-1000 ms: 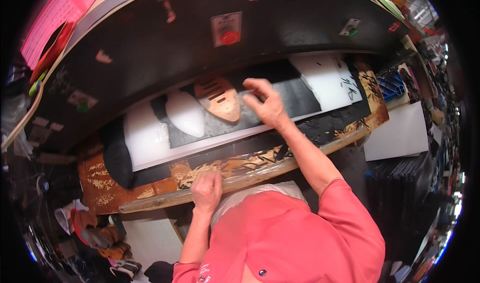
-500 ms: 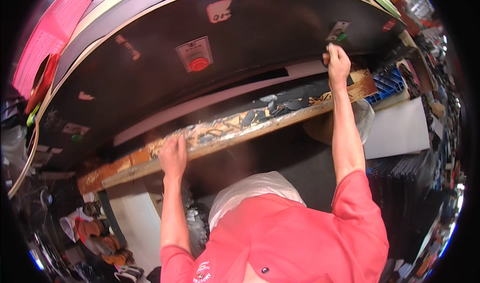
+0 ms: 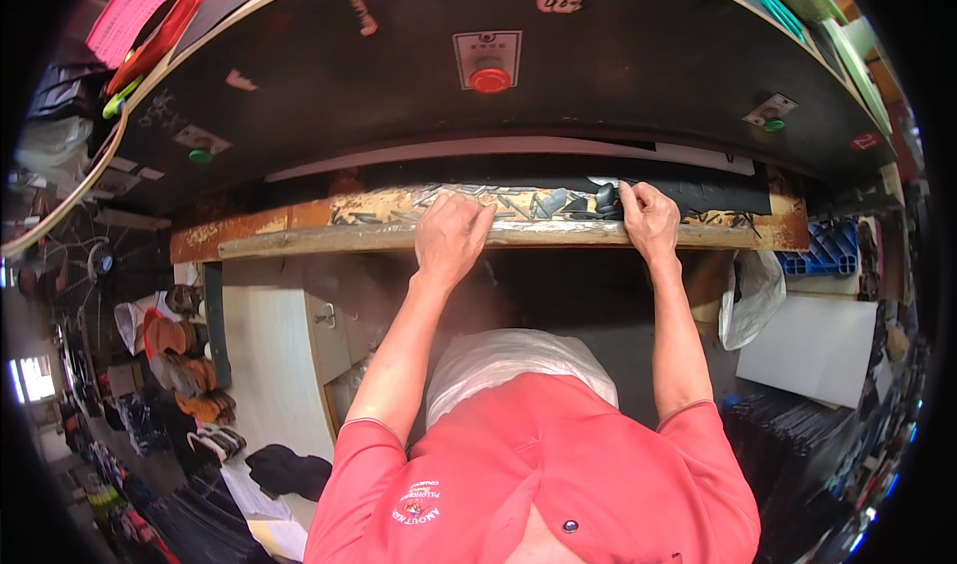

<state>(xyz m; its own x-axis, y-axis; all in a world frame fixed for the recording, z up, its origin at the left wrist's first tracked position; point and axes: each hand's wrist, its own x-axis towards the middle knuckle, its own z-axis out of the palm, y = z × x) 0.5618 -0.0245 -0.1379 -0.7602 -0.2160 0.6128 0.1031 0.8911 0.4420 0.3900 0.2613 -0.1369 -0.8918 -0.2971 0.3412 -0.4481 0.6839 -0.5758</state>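
Note:
My left hand [image 3: 451, 237] is at the front of a worn wooden ledge [image 3: 538, 235], its fingers curled over black scraps. Whatever those fingers may hold is hidden. Farther right, my right hand [image 3: 650, 223] is closed at the edge of a black sheet [image 3: 723, 190] that lies along the ledge. Just left of its fingertips are dark cut pieces [image 3: 606, 201] and a small pale, shiny bit; I cannot make out what it grips. Thin black offcuts [image 3: 364, 217] are strewn along the wood between and beside my hands.
Above the ledge hangs a dark machine panel [image 3: 379, 95] with a red button [image 3: 489, 77] and green buttons [image 3: 200, 155] [image 3: 774, 123] at both sides. A clear plastic bag [image 3: 753, 300], a blue crate [image 3: 822, 250] and a white board [image 3: 809, 350] stand at right. A pale cabinet [image 3: 264, 335] stands at left.
My right hand has come down from just below the right green button to the ledge. My left hand stays at the ledge, now nearer its middle. The view has turned.

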